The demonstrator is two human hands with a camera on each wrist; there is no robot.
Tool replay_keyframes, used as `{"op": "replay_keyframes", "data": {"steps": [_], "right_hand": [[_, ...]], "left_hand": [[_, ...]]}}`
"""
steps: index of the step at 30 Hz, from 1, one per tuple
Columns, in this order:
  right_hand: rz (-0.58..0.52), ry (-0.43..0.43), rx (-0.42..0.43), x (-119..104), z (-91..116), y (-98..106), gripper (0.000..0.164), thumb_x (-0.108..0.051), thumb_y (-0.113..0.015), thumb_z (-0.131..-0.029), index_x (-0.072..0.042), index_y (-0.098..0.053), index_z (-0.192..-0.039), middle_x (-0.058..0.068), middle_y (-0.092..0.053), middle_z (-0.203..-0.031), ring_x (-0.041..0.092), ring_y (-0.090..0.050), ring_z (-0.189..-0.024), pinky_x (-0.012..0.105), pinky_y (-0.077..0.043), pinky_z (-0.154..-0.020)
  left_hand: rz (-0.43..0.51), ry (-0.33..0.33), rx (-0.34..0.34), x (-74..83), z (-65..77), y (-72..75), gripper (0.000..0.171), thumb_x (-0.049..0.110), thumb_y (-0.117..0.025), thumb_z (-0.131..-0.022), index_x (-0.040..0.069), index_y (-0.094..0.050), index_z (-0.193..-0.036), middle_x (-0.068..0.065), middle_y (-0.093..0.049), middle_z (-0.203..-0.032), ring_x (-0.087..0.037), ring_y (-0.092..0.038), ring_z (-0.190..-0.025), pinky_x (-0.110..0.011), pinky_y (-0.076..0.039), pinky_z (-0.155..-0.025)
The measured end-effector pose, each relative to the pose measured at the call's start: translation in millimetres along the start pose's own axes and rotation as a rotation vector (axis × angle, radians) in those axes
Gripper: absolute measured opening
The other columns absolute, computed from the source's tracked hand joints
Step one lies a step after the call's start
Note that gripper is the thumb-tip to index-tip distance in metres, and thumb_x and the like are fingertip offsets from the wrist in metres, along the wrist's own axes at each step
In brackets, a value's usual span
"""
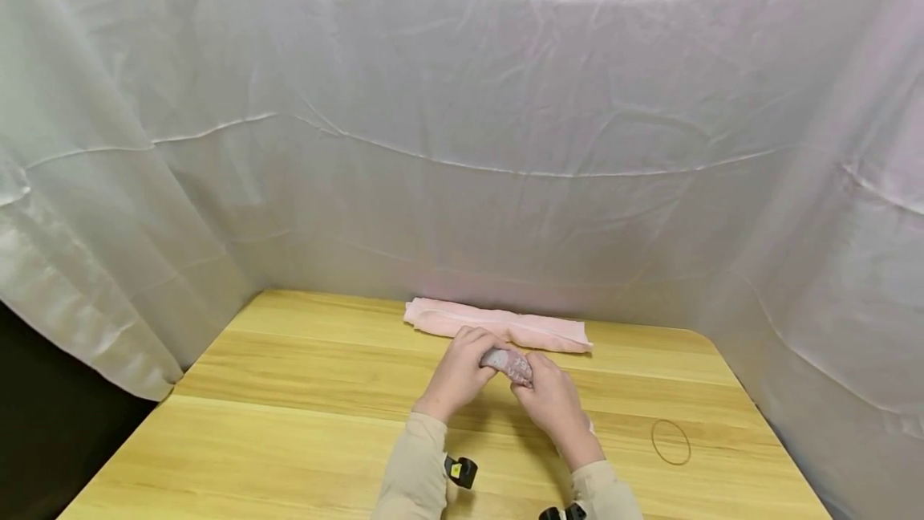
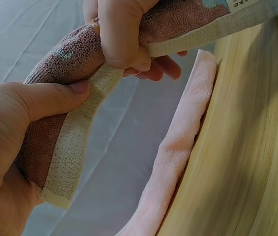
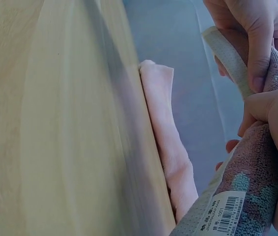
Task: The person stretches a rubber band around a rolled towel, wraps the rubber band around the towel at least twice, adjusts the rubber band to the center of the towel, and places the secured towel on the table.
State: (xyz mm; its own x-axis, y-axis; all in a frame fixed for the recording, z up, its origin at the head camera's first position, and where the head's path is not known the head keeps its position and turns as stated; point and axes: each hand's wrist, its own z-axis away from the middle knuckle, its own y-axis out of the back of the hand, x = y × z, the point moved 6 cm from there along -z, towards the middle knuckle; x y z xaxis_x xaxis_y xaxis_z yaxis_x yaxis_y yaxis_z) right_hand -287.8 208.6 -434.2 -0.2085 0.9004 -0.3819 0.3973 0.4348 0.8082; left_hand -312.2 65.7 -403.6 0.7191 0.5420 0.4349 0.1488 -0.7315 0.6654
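A rolled mauve-brown towel (image 1: pixel 511 365) with teal patches and a pale woven border is held above the table by both hands. My left hand (image 1: pixel 460 374) grips one end, its thumb lying along the towel in the left wrist view. Close beside it, my right hand (image 1: pixel 552 400) grips the towel farther along, with a thumb pressed on the terry side. Between the two grips the towel (image 2: pixel 68 56) bends. A white barcode label (image 3: pixel 225 214) shows on the part beyond the right hand. The palms hide some of the towel.
Along the back edge of the wooden table (image 1: pixel 289 392) lies a rolled pink towel (image 1: pixel 534 329). A thin brown elastic band (image 1: pixel 654 441) rests on the tabletop to the right. Grey-white curtains (image 1: pixel 462 119) hang behind and at both sides.
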Motion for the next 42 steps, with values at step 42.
{"op": "replay_keyframes", "data": {"steps": [42], "right_hand": [[-0.635, -0.100, -0.209, 5.8, -2.2, 2.7, 0.024, -0.019, -0.054, -0.099, -0.009, -0.065, -0.118, 0.010, -0.068, -0.112, 0.011, -0.058, -0.094, 0.025, -0.049, -0.083]], "left_hand": [[0.032, -0.054, 0.130, -7.6, 4.1, 19.0, 0.028, 0.001, -0.074, -0.079, 0.017, -0.070, -0.101, 0.002, -0.068, -0.103, -0.016, -0.057, -0.099, -0.031, -0.049, -0.087]]}}
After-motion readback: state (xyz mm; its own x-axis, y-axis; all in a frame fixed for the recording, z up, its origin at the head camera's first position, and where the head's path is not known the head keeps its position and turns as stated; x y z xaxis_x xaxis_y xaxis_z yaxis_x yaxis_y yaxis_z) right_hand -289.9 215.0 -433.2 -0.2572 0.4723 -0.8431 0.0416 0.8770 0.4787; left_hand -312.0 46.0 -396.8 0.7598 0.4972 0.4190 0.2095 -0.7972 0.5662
